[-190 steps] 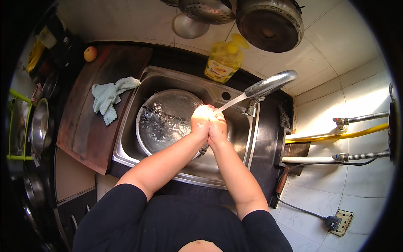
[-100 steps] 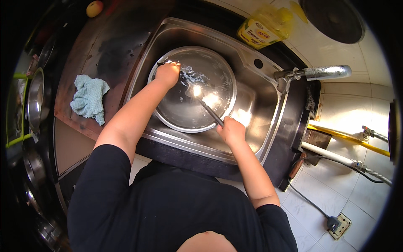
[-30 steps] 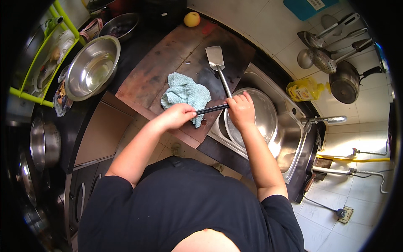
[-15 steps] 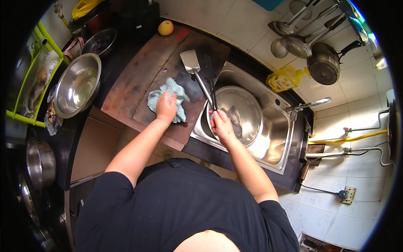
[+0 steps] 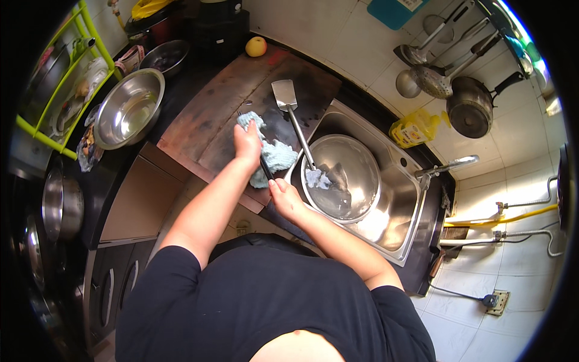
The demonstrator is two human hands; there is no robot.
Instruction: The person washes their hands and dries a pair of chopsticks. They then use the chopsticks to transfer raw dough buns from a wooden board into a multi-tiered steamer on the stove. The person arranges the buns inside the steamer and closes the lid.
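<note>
Your left hand (image 5: 246,145) has its fingers folded around part of the pale blue cloth (image 5: 278,155), gripping it on the slim black sticks (image 5: 265,168). Your right hand (image 5: 288,199) pinches the near end of those sticks. They are held over the front part of the reddish-brown board (image 5: 202,130), which is dark-stained and lies on the black counter (image 5: 181,99). A metal spatula (image 5: 297,128) rests on the board, its handle reaching over the round metal basin (image 5: 363,158) in the steel sink (image 5: 398,224). An apple (image 5: 256,46) sits at the board's far edge. To your left are a wide steel bowl (image 5: 129,108) and a green rack (image 5: 45,136); to your right, a yellow bottle (image 5: 415,128) stands behind the sink, near the faucet (image 5: 449,165). A dark-bottomed pot (image 5: 470,108) hangs on the tiled wall (image 5: 307,27).
</note>
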